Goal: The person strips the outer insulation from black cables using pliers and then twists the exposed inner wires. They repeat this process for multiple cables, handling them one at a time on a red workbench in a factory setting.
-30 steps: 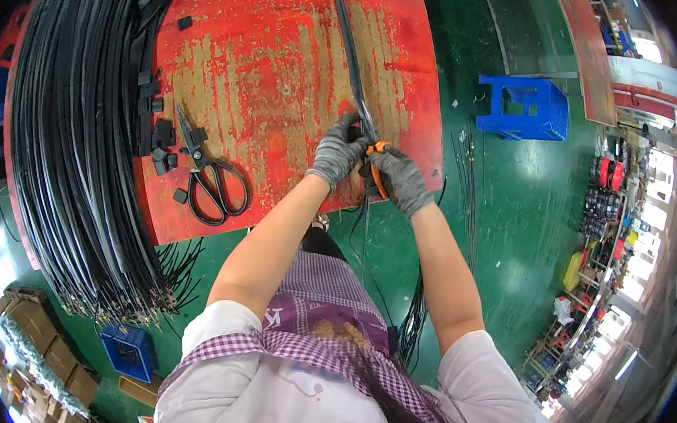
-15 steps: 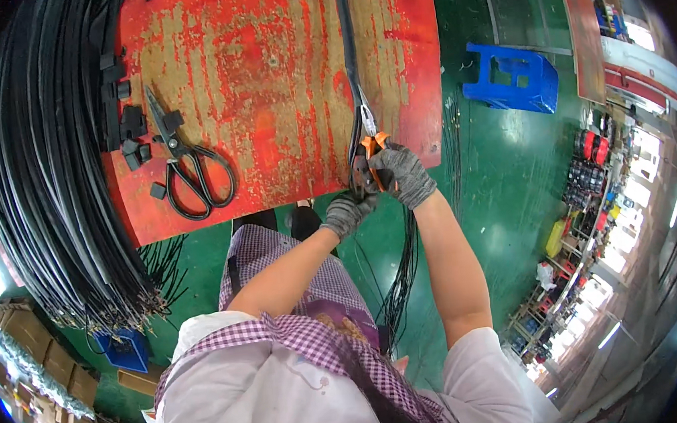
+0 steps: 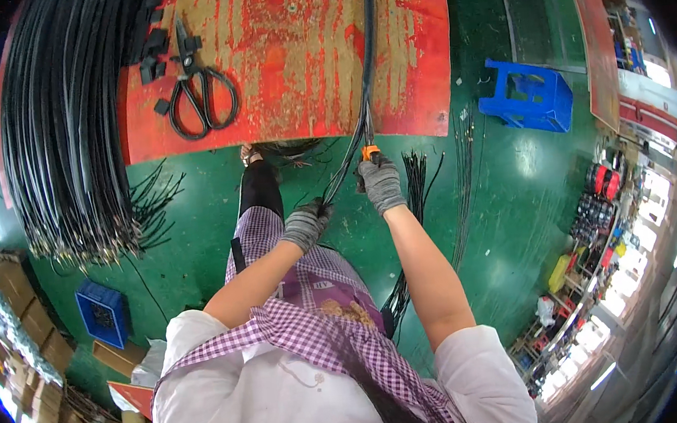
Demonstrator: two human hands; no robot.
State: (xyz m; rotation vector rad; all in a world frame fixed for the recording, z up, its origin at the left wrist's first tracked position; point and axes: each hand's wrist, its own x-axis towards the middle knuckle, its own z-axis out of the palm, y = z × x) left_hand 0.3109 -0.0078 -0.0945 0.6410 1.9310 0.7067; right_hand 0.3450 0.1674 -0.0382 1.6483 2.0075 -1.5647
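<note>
My left hand (image 3: 306,225), in a grey knit glove, is closed around the lower ends of several black cables (image 3: 371,55) that run down off the table's front edge. To its right, my right hand (image 3: 382,183), gloved the same way, is wrapped around pliers with orange handles (image 3: 370,153). The jaws of the pliers point away from me and lie against the cables at the table edge; whether they grip one I cannot tell. Large black-handled scissors (image 3: 204,98) rest, blades pointing away, on the left part of the worn red table (image 3: 290,119).
A thick bundle of black cables (image 3: 66,138) hangs over the table's left side. Small black pieces (image 3: 154,54) lie near the scissors. Cut cables (image 3: 416,180) hang right of my right hand. A blue plastic stool (image 3: 526,96) stands right of the table; a blue crate (image 3: 102,313) sits lower left.
My view has shifted, with the table now farther up. Both hands have drawn back past the table edge and moved apart, the left one pulling the cable ends down and left.
</note>
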